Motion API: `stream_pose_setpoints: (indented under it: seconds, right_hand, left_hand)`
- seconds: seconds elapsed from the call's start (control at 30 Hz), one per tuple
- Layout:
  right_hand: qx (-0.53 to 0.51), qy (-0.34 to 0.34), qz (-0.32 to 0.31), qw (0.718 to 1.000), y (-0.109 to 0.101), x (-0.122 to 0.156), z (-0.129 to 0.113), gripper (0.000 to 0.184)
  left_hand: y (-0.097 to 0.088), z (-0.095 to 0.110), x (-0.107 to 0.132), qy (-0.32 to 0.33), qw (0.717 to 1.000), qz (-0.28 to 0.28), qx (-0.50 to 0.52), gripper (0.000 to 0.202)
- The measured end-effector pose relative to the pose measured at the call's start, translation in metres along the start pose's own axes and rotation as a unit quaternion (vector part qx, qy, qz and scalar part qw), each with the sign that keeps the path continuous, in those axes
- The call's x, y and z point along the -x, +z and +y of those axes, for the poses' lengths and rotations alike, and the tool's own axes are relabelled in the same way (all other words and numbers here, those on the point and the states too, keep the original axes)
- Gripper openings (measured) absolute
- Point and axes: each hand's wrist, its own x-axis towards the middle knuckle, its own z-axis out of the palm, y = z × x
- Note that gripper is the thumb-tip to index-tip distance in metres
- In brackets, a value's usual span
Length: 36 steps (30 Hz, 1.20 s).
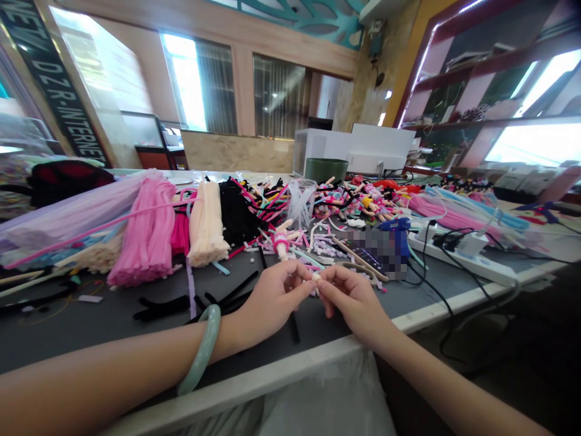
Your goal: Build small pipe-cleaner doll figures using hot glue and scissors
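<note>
My left hand and my right hand meet over the near part of the grey table, fingertips pinched together on a small white piece. A pale green bangle circles my left wrist. Black pipe cleaners lie on the table just under my left hand. Just beyond my fingers lies a small doll figure wrapped with pink.
Bundles of pink, cream, black and lilac pipe cleaners lie at the left. Several small doll parts, a clear cup, a blue glue gun and a white power strip with cables lie to the right.
</note>
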Motion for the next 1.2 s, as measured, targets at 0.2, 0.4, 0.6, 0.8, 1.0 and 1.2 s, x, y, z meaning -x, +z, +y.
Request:
stream_pose_setpoints:
  seconds: [0.2,0.4,0.6,0.8,1.0,1.2]
  right_hand:
    - [0.002,-0.001,-0.006,1.000,0.0009,0.0008,0.0005,0.020]
    - [0.009,0.001,0.006,1.000,0.0011,0.0015,-0.0012,0.023]
    - [0.012,-0.013,0.011,1.000,0.0001,0.0020,0.0008,0.024]
    - [0.089,-0.035,0.013,0.995,0.0017,0.0027,-0.0003,0.023]
    - [0.117,-0.037,0.026,0.992,0.0031,0.0043,0.0001,0.020]
    - [0.074,-0.042,0.036,0.996,0.0034,0.0053,-0.0031,0.020]
  left_hand:
    - [-0.0004,-0.0018,0.0000,0.006,1.000,0.011,-0.026,0.013]
    - [-0.0011,0.0000,-0.0004,0.012,0.998,0.000,-0.058,0.014]
    - [-0.0017,-0.0007,-0.0003,0.013,0.998,0.004,-0.068,0.021]
    - [0.0010,0.0013,0.0008,0.000,0.998,0.022,-0.055,0.024]
    - [-0.0017,0.0036,-0.0001,0.009,0.999,0.006,-0.032,0.020]
    - [-0.0008,0.0004,0.0016,0.042,0.997,0.041,-0.056,0.016]
